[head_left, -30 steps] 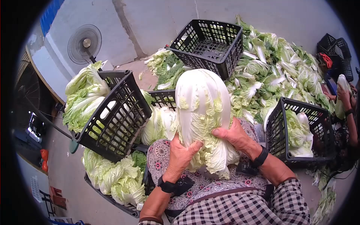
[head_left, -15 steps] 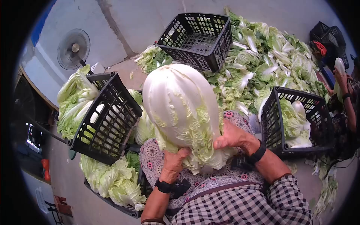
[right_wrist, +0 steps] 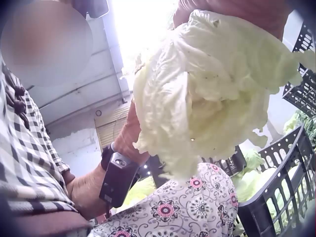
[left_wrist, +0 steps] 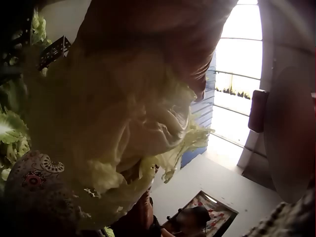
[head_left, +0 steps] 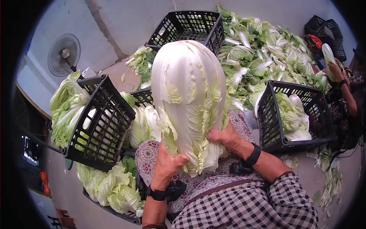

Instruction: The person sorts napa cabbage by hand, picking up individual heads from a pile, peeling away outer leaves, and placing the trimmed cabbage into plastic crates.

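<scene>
A large Chinese cabbage (head_left: 190,95) is held upright above the person's lap, its white base up and its pale leafy end down. My left hand (head_left: 167,164) grips its lower left side, with the thumb in front and the other fingers hidden behind the leaves. On the lower right side, my right hand (head_left: 228,140) holds it, the thumb pressing on the outer leaves. From below, the right wrist view shows the loose, frilled leaf end (right_wrist: 197,98). The left wrist view is dark, with the cabbage (left_wrist: 123,128) filling its middle.
A tilted black crate (head_left: 101,122) of cabbages stands at left above another filled with cabbages (head_left: 110,187). Another crate (head_left: 187,24) sits behind, beside a heap of loose leaves (head_left: 263,57). At right is a crate (head_left: 297,114) holding cabbage; beyond it another person's hand (head_left: 335,70) grips a cabbage.
The cabbage tipped to the left half a second ago and now stands upright, looking larger. Both hands have kept hold of it. The surroundings have shifted left in the head view.
</scene>
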`<state>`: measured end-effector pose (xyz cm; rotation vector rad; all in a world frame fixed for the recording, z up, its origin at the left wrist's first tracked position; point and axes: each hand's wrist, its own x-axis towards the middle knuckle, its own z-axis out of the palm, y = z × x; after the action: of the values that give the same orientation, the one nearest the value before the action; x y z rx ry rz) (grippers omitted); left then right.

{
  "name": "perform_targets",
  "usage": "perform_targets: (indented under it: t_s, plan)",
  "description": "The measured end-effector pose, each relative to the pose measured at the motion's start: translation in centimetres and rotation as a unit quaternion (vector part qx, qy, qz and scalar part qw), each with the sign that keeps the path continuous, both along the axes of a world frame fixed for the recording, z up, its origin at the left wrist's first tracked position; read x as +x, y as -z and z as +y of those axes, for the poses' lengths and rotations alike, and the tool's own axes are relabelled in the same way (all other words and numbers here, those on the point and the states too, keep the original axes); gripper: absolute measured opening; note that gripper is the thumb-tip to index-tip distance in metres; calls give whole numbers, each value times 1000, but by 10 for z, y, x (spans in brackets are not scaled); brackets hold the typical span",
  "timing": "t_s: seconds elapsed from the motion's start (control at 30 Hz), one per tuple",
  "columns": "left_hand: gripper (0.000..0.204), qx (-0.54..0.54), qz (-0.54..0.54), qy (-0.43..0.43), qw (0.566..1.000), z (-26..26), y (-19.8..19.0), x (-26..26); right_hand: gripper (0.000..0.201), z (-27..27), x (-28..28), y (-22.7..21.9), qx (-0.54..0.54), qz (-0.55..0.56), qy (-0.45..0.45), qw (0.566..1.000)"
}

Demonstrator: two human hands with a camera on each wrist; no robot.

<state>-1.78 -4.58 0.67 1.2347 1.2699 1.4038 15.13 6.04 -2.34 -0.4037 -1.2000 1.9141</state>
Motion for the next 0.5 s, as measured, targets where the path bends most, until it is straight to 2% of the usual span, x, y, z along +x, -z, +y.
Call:
perform_targets:
  t_s: [0.1,0.2,0.3,0.37,0.4,0.5]
  plan:
    - [112,46,93,-23,994,4,19,-10,70,3,15,0,0,-5,60,998]
    - [97,21,84,11,996,2,12,-19,71,19,40,8,-4,-3,101,995]
    - [74,-69,193,20,978,-9,12,-53,71,30,66,2,6,22,183,983]
    - [58,-56,205,-11,977,-18,15,-75,77,36,86,2,17,-2,185,983]
    - [60,-69,208,-33,975,-22,17,-86,76,36,93,4,31,9,198,980]
    - [67,-61,117,-62,989,-31,21,-99,60,47,104,-1,10,98,233,967]
